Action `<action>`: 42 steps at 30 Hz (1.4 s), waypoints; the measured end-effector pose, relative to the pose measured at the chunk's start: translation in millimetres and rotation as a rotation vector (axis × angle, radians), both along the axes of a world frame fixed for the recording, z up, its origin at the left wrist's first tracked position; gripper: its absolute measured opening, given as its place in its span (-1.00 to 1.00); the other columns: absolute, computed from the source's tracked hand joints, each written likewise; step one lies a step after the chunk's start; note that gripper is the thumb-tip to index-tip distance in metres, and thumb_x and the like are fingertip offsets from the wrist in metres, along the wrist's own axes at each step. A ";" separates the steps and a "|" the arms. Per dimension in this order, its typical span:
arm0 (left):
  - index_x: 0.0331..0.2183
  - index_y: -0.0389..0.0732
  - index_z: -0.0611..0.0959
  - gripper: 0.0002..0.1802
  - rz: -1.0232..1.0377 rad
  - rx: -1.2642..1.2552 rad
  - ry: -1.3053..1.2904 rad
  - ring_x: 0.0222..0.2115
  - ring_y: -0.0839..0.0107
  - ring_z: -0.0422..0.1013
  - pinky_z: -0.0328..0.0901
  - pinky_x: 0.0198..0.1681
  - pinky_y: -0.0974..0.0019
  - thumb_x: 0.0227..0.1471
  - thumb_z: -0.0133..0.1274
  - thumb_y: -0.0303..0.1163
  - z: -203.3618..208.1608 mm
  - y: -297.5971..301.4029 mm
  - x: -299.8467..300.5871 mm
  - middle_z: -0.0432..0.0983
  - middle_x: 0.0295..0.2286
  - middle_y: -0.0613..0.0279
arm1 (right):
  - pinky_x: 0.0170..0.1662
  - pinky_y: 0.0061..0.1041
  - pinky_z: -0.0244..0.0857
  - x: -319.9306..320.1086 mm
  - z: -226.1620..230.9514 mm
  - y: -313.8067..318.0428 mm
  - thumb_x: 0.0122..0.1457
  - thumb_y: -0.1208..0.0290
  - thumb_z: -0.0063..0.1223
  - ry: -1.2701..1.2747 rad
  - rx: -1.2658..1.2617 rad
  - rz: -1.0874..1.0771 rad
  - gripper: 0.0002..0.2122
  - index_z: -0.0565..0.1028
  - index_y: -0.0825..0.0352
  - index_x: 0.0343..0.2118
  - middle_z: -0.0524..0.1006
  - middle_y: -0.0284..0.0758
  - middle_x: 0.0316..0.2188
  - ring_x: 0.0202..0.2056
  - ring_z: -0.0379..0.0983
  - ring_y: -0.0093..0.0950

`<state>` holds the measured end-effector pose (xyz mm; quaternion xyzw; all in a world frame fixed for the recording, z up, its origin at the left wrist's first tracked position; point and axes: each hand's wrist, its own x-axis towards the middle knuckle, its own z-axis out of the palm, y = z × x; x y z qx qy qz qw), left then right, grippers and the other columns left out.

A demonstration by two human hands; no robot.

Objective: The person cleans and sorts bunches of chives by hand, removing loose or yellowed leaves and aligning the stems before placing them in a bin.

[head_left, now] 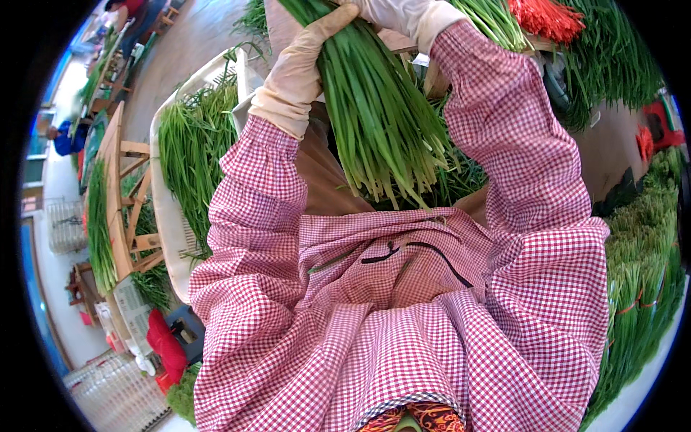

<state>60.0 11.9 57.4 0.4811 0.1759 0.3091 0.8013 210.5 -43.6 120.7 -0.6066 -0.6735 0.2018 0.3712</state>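
Note:
A thick bunch of long, flat green garlic chives (pixel 378 108) slants down in front of me, its pale cut ends fanned toward my lap. My left hand (pixel 306 65), in a cream glove, is wrapped round its upper part, the thumb lying across the leaves. My right hand (pixel 403 16), gloved too, is at the upper edge of the picture, against the bunch. Its fingers are mostly cut off there, so their grip is hidden. The far end of the bunch also lies outside the picture.
Left of me stands a white plastic crate (pixel 160 155) of loose chives, beside a wooden bench (pixel 115 194). Upper right are orange-red ties (pixel 548 20) and more chives (pixel 612 57). Tied bundles (pixel 637 302) line my right side. A person (pixel 68 137) in blue is far left.

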 end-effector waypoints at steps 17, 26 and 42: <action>-0.37 -0.25 0.51 -0.82 0.457 -0.340 -0.294 -0.38 0.34 0.42 0.40 -0.26 0.27 -0.10 0.08 -0.43 -24.5 78.7 -95.1 0.46 -0.44 0.18 | -0.46 -0.67 0.27 -42.2 -159.1 -93.8 0.13 0.17 -0.08 1.290 -0.314 0.180 -0.68 0.42 0.39 -0.31 0.47 -0.36 -0.49 -0.53 0.36 -0.61; -0.29 -0.22 0.49 -0.82 0.294 -0.241 -0.476 -0.28 0.40 0.39 0.35 -0.18 0.32 -0.02 0.01 -0.45 -9.6 53.6 -104.7 0.45 -0.35 0.27 | -0.29 -0.69 0.24 1.8 -147.0 -122.2 0.11 0.29 -0.01 0.848 -0.040 -0.289 -0.76 0.44 0.29 -0.21 0.49 -0.41 -0.35 -0.35 0.36 -0.65; -0.05 -0.22 0.31 -0.58 0.122 -0.064 -0.410 -0.31 0.52 0.37 0.26 -0.07 0.25 0.04 -0.06 -0.33 33.4 13.2 -24.1 0.42 -0.32 0.38 | -0.15 -0.38 0.25 -18.6 -66.7 -123.1 0.01 -0.12 -0.09 0.196 -0.120 -0.190 -0.35 0.26 0.36 0.01 0.46 -0.05 -0.26 -0.18 0.39 -0.15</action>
